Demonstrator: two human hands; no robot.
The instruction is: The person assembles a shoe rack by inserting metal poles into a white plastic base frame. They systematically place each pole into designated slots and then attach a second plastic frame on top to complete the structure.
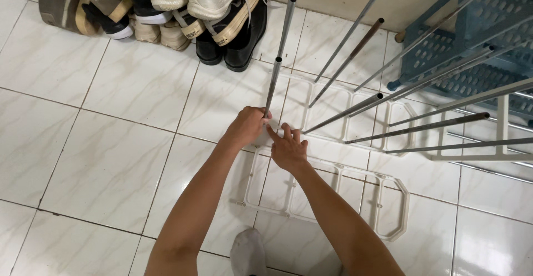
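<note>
1. Hands: the left hand (247, 125) is clamped around the foot of an upright metal rod (275, 84), at the corner of a white plastic rack frame (325, 195) that lies flat on the tiled floor (111, 159). The right hand (287, 149) rests open on the same frame, fingers spread, just beside the left at its 4 o'clock; it grips nothing.
2. Location of the work: rod and frame corner sit near the middle of the view. A second white frame (355, 118) lies at 2 o'clock from the hands and already carries several slanted rods (388, 95).
3. Risk, misalignment: the held rod leans slightly. If it is not square to its socket, it may jam or slip out. Whether it is seated cannot be told.
4. Risk, pinching: the right fingers lie close to the rod foot and could be caught there.
5. Risk, frame shift: the smooth tiles could let the frame slide under pressure.
6. Obstructions: the seated rods lean across the space at 1 to 3 o'clock. A blue shelf tier (472, 37) stands at 2 o'clock against the wall.
7. Surroundings: a pile of shoes (183, 9) lies at 11 o'clock, well apart. A socked foot (248, 251) rests at 6 o'clock, near the frame edge.
</note>
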